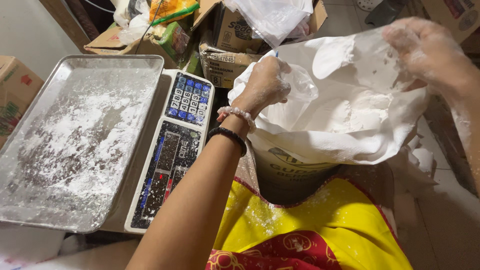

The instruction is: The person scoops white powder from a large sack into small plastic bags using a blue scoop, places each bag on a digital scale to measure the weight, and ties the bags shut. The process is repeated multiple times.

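1. Both grips are busy on the same thing: the left hand [265,82] is pinching a clear plastic bag [300,85] shut in its fingers, right at the near-left edge of the big white sack [350,130].
2. Over on the far side, the right hand [425,47] is closing its fingers on the sack's upper rim and holding that rim up, so the mouth is gaping open.
3. Inside the sack, white flour [350,112] is sitting in a heap, pretty much between the two hands. Both hands are looking properly dusted with it.
4. On the left wrist, a pale bead bracelet [237,114] and a dark band [229,136] are riding side by side.
5. Sack itself is standing just right of the weighing scale [172,150], with its lower printed part showing under the folded-over white liner.
6. Scale's steel tray [80,140] is lying well left of the hands, with loose flour smeared all over it. Keypad and display panel are facing up, dusty too.
7. Behind everything, cardboard boxes [225,45] and some plastic wrappers are piling up at the back.
8. Closest to the camera, a yellow and red apron [310,225] is catching a fair bit of flour as well.
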